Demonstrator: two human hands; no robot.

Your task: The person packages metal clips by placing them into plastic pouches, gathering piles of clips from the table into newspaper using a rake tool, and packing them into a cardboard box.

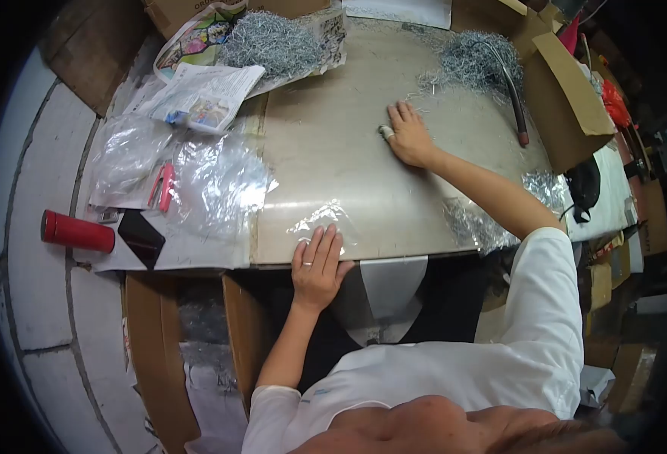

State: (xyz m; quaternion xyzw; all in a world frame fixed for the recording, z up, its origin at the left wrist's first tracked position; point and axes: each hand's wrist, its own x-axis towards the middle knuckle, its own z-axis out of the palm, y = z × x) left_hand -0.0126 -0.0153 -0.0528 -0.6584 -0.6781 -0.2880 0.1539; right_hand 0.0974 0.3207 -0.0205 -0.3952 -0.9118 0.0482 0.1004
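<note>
At the front edge of the worktable (333, 178), my left hand (318, 268) lies flat with fingers extended, a ring on one finger. Its fingertips rest on a small clear plastic bag (324, 219). My right hand (411, 138) is farther back on the board, palm down, fingers spread a little, with a pale wrap on the thumb. Beyond it, toward the back right, sits a pile of thin metal pieces (473, 60). A dark curved tool with a reddish tip (516, 113) leans over that pile.
Another metal pile (273, 45) lies on printed paper at the back left. Clear plastic bags (216, 178), a pink stapler-like tool (164, 188), a black phone-like object (141, 237) and a red cylinder (80, 231) are on the left. A cardboard flap (572, 91) stands at right.
</note>
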